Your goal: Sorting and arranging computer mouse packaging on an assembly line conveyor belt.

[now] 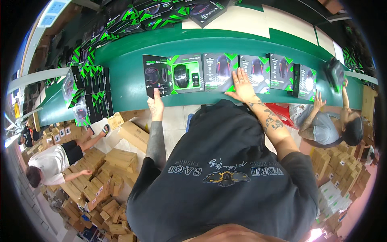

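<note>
A black and green mouse box lies on the green table with its front flap swung out to the left. Inside, behind a window, sit a dark computer mouse and a small dark piece. My left hand grips the flap's lower edge; its thumb shows, and the other fingers are mostly hidden. Fingers stretched out, my right hand rests flat across the meeting edges of two closed mouse boxes, one on its left and one on its right.
Further right stand more boxes; there a co-worker holds a dark package. Stacked boxes fill the table's left end and far side. Brown cartons crowd the floor, near another person.
</note>
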The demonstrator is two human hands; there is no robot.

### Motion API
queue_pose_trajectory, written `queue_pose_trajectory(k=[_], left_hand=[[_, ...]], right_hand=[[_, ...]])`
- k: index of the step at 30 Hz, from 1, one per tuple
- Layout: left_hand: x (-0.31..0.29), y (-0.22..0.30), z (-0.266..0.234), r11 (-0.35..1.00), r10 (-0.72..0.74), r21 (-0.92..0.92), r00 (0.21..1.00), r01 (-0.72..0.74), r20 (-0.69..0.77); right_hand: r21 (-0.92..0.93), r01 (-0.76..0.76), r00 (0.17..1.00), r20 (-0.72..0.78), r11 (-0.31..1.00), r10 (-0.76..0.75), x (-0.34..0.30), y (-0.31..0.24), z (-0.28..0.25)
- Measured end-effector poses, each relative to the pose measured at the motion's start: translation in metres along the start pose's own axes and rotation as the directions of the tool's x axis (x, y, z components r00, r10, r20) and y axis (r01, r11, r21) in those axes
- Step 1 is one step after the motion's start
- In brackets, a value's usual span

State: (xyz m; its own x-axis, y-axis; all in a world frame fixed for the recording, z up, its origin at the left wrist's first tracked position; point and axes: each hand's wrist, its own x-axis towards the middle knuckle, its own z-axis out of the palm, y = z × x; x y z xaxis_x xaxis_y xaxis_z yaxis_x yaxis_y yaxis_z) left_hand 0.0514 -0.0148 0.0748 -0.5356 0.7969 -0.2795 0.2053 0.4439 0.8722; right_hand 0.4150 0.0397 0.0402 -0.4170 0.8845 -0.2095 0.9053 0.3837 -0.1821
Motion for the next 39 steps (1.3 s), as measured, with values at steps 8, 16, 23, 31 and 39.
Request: queue_pose_trajectory(k=[8,16,23,31,39], left_hand=[[-0.044,-0.051,-0.027,0.887,0.423,0.173,0.904,-0.428,0.062],[-0.105,-0.079,-0.021,0.883,0.386,0.203,0.900,-0.424,0.204],[-0.094,-0.093,-0.011,0.913,0.300,0.248,0.945,-0.325,0.135],[-0.010,0.011,-0.034,0.957,0.236,0.215,0.951,-0.193,-0.198],[0.026,0.002,-0.038,0.889,0.261,0.394,0.965,-0.235,-0.013]], right_hand=[[0.096,-0.061,0.995,-0.078,0.994,0.068,-0.003,0.024,-0.011],[0.321,-0.239,0.861,-0.367,0.916,0.353,0.000,0.010,-0.021],[0.478,-0.422,0.866,-0.038,0.770,0.499,-0.008,0.025,-0.017],[0.624,-0.355,0.875,-0.040,0.696,0.482,0.014,0.032,-0.056],[0.426,-0.314,0.947,0.204,0.849,0.248,0.002,0.019,-0.059]])
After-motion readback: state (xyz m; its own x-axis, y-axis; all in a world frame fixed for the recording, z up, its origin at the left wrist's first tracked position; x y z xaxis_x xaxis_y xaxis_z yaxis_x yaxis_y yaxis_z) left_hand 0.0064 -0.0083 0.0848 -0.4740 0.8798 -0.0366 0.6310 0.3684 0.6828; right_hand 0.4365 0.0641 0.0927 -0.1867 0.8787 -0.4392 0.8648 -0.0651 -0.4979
